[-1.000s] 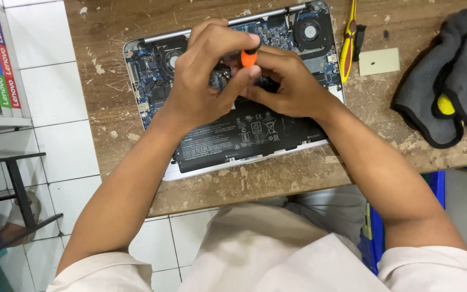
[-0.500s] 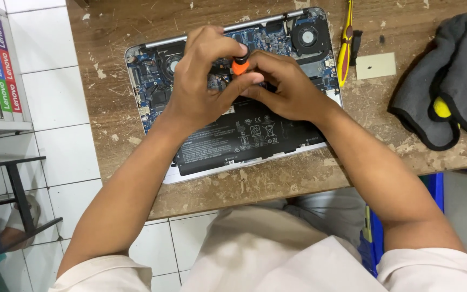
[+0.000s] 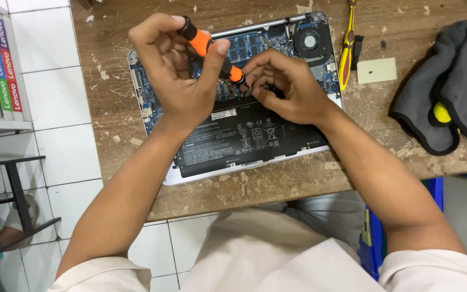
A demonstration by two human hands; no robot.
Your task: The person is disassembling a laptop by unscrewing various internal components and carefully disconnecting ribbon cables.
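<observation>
With its bottom cover already off, laptop is lying open; left hand is gripping orange screwdriver, right hand pinching its tip; battery still seated.

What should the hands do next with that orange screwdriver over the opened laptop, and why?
Probably turn the orange screwdriver in place. The left hand holds its handle, tilted, while the right hand pinches near its tip above the black battery of the opened laptop. The tip seems set on a fastener, though fingers hide it, so steadying and twisting looks like the natural small move.
</observation>
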